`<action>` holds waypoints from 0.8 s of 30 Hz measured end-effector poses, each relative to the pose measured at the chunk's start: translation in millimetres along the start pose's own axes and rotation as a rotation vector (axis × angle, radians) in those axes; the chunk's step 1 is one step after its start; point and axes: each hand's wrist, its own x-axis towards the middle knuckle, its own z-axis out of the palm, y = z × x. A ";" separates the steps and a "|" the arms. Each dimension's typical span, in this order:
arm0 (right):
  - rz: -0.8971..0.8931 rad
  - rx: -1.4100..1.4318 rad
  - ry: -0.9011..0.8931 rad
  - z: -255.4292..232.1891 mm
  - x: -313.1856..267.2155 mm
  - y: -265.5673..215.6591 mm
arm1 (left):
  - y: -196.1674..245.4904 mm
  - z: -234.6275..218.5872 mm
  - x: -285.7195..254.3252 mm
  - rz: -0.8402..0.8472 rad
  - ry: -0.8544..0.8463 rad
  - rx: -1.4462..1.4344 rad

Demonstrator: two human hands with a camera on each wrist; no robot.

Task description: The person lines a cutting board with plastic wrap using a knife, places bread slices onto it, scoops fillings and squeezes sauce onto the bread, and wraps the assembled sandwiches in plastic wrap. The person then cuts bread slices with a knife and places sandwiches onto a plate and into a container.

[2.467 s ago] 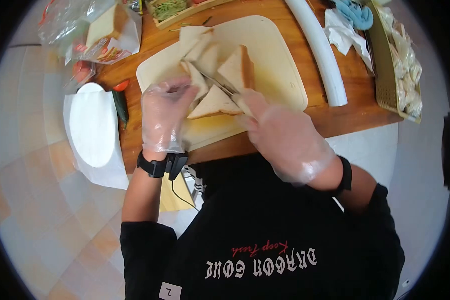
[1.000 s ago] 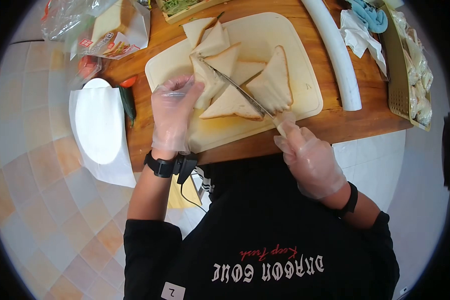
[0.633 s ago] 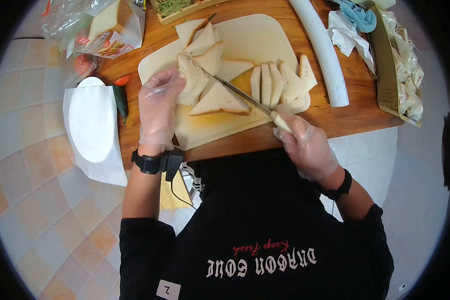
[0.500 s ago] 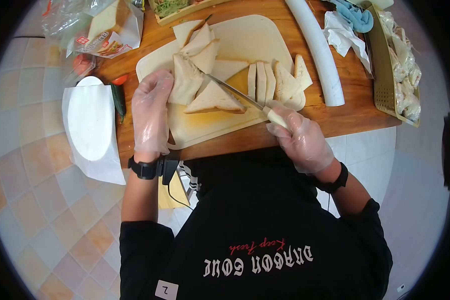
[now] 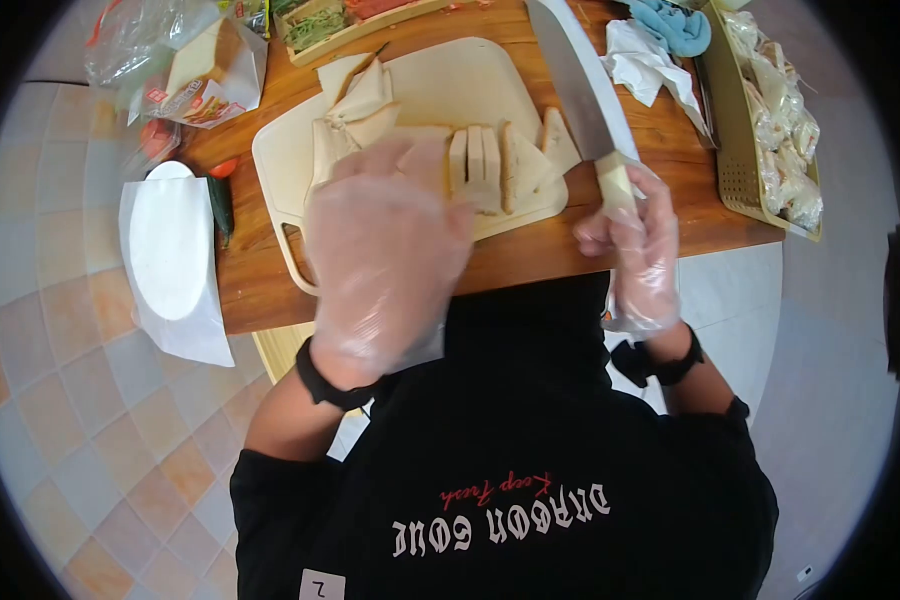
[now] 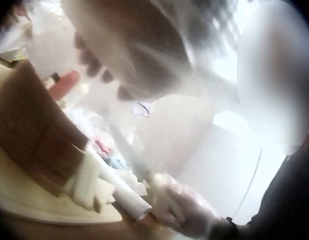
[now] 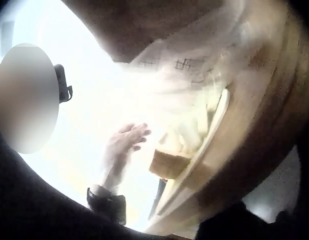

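My right hand [image 5: 645, 240], in a clear plastic glove, grips a knife [image 5: 576, 85] by its pale handle at the right of the board. Its long blade points away from me and overlaps a white tube. The left hand [image 5: 385, 260], also gloved, is over the near part of the cutting board [image 5: 475, 65] and blurred in the head view. In the right wrist view, this left hand [image 7: 125, 144] has loosely extended fingers, apart from the bread. Several crustless-faced bread triangles [image 5: 482, 165] stand on edge at the board's right. Others [image 5: 362, 92] lean together at the left, partly hidden by the hand.
A bagged bread loaf [image 5: 205, 65] is at the back left, near a cucumber piece [image 5: 220, 208] and a white oval dish [image 5: 170, 250]. A wooden tray of shredded greens [image 5: 315, 25] stands behind the board. At right are crumpled tissue [image 5: 650, 62] and a basket of wrapped food [image 5: 740, 165].
The bread pieces at right tipped and fanned apart. The knife has left the bread, swinging right to point away. My left hand has let go of the left-side bread and moved right.
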 end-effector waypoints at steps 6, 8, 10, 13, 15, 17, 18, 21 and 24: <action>-0.286 -0.176 0.129 26.0 25.5 13.0 | 35.3 36.8 33.4 -0.055 -0.240 0.131; -0.295 -0.189 0.150 29.0 34.1 12.0 | 42.8 40.7 39.3 -0.095 -0.341 0.123; -0.259 -0.172 0.167 34.1 43.7 12.3 | 49.3 42.8 41.7 -0.164 -0.440 0.056; -0.233 -0.130 0.184 36.8 57.0 22.4 | 47.5 62.0 35.6 -0.169 -0.271 0.041; -0.278 -0.131 0.175 35.8 59.5 27.0 | 46.7 67.8 32.7 -0.198 -0.275 0.038; -0.240 -0.073 0.169 36.9 60.1 24.5 | 45.7 68.1 34.4 -0.225 -0.277 0.035; -0.199 -0.014 0.166 37.2 60.1 23.2 | 44.5 66.7 35.7 -0.251 -0.338 -0.012; -0.196 0.007 0.088 33.8 59.6 21.3 | 35.7 71.8 33.4 -0.193 -0.419 -0.031; -0.270 0.093 0.063 38.3 63.9 25.4 | 28.1 94.4 23.4 -0.088 -0.340 0.022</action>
